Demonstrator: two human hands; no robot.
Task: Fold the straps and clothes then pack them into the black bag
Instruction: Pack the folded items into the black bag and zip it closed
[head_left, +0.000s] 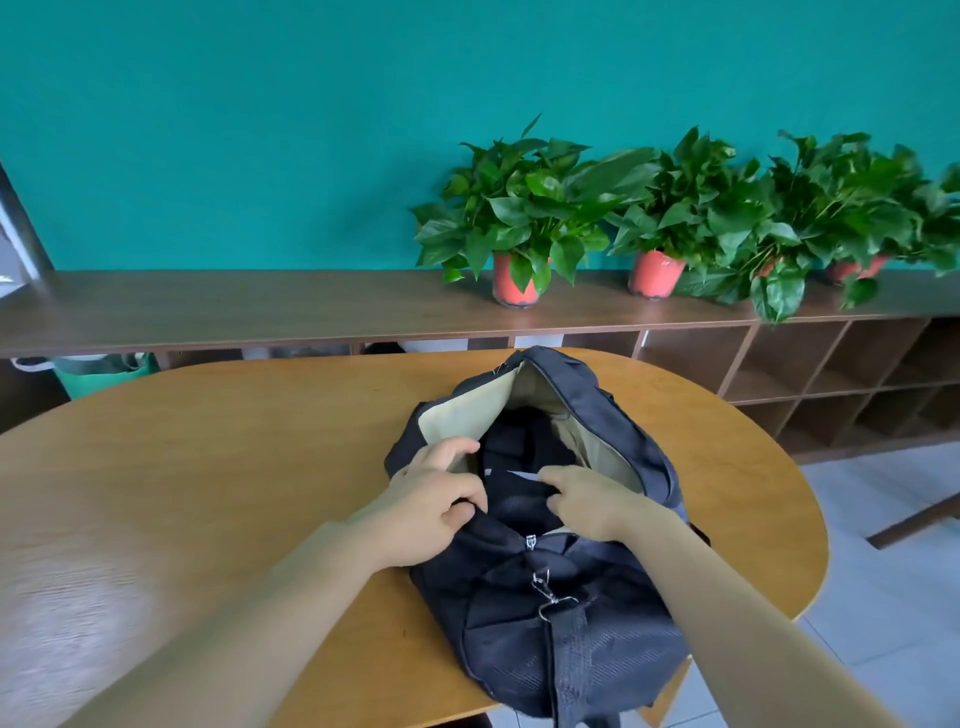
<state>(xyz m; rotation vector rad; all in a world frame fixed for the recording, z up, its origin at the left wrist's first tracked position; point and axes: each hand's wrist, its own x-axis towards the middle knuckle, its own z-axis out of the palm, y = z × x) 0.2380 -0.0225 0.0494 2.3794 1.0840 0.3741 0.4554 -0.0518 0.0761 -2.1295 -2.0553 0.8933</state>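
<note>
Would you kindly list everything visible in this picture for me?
black bag: one, black with beige lining, open on the table
clothes: count unclear, dark, inside the bag
metal clasp: one, silver, on the bag's near end
table: one, light wood, under the bag
potted plants: at least three, green in red pots, on the shelf unit
shelf unit: one, dark brown, along the wall
wall: one, teal, behind
green container: one, green, under the shelf top, left
left hand: grips the bag's opening, left edge
right hand: grips the opening, right edge
</note>
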